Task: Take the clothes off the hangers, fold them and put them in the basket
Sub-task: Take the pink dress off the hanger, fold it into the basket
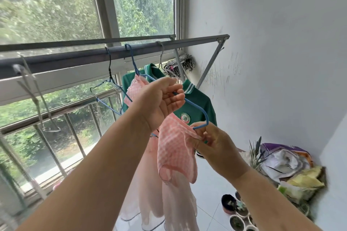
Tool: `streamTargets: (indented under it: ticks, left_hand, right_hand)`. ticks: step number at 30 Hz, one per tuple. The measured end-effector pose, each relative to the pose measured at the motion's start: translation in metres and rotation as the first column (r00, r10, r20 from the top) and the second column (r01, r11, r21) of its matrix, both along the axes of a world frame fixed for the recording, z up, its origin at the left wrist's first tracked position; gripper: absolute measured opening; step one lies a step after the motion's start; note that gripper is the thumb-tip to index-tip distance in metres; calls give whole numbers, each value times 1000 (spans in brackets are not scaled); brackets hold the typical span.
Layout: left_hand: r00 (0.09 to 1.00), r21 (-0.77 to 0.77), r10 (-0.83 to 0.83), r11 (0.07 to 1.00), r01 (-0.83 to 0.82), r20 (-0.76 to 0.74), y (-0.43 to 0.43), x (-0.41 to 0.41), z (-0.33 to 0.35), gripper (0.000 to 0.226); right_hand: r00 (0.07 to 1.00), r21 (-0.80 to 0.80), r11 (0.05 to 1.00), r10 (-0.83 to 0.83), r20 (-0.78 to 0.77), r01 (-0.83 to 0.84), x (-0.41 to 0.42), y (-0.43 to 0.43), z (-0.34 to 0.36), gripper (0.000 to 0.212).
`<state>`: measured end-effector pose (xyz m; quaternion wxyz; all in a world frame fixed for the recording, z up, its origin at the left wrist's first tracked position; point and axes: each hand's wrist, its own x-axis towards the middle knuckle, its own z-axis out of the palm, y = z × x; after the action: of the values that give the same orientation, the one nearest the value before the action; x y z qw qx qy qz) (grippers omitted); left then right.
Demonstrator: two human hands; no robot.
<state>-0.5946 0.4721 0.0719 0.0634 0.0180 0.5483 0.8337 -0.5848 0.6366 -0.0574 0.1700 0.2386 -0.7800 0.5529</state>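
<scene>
Fabric of the pink checked garment (174,148) was draped between two grips, below the rail (75,58). The left hand (161,99), nearer the rail, curled its fingers round the blue hanger (197,106) hooked over it. The right hand (216,148), farther below, pinched the garment's edge at the hanger's bent end. Cloth was thin, gingham, bunched, trailing pale skirts.
</scene>
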Motion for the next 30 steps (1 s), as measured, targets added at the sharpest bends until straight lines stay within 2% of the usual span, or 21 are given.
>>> streamTargets:
  ticks: [3,5,7,9,11,13,16,20,22,25,26,28,30]
  left_hand:
    - [1000,-3,9,1000,-9,20,-2,2,-2,27]
    - [1000,7,-1,1000,1,23,-6,4,-2,30]
    - [1000,29,-23,999,23,14,-9,5,3,32]
    - [999,42,-32,999,32,-1,-10,6,8,33]
    - [1000,39,-27,999,27,-13,-8,7,9,31]
    - [1000,35,-24,999,25,-15,-7,9,9,27]
    - [999,44,-37,998,37,-2,-11,9,7,27]
    - [998,74,-58,996,58,5,-15,11,11,37]
    - [998,82,-60,995,59,0,-18,11,13,37]
    - [997,62,-73,995,72,-1,-22,13,15,33]
    - [997,64,-73,995,72,1,-23,14,15,33]
    - [998,92,-64,994,64,0,-22,15,12,34]
    - [999,135,-49,990,51,-14,-17,16,9,34]
  right_hand:
    - [994,174,981,-64,-93,79,-1,0,1,17]
    - [988,210,973,-69,-140,98,1,-1,2,19]
    - [994,136,989,-48,-99,61,4,-2,7,25]
    - [996,-85,994,67,58,-62,8,-4,13,27]
    - [970,-260,958,172,171,-124,11,-4,18,26]
    - [954,-238,960,201,225,-146,11,-5,20,25]
    - [959,-163,977,170,226,-134,13,-3,18,22]
    - [979,-188,969,182,89,-162,19,-1,22,23]
    - [970,-266,944,225,86,-196,22,0,26,22]
    - [979,-228,960,187,86,-163,21,2,28,23]
    - [991,-197,973,127,37,-117,18,3,26,24]
    - [984,-88,994,-81,-161,68,13,3,19,25]
    - [903,-43,968,-245,-354,246,13,-2,15,28]
